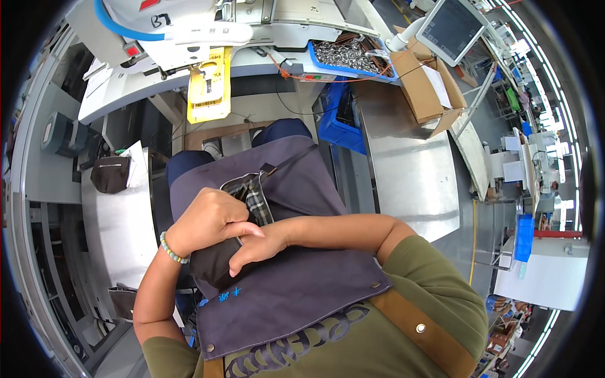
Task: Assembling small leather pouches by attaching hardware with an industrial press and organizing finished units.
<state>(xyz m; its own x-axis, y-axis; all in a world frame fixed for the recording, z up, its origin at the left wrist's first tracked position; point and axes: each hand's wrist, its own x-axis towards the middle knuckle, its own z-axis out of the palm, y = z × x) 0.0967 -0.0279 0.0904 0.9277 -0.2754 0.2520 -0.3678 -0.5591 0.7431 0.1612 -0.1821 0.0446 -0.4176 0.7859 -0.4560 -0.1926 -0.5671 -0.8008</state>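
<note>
A small dark bag [213, 264] with a zip and a grey plaid lining [257, 200] lies over my lap, on the dark purple apron [296, 283]. My left hand [211, 217], a beaded bracelet at its wrist, is closed on the upper part of the bag, its thumb pointing right. Crossing in from the right, my right hand [261, 247] grips the bag near the zip with its thumb on the outside. Its other fingers are hidden by the left hand and the cloth. A dark strap [291, 160] runs up and right from the bag's mouth.
Ahead stands a white machine [189, 34] with a yellow plate [220, 85]. A blue tray [350, 58] of metal hardware, a cardboard box [419, 91] and a screen [450, 28] stand right of it. A metal table [413, 183] is at right; another dark pouch [110, 174] lies at left.
</note>
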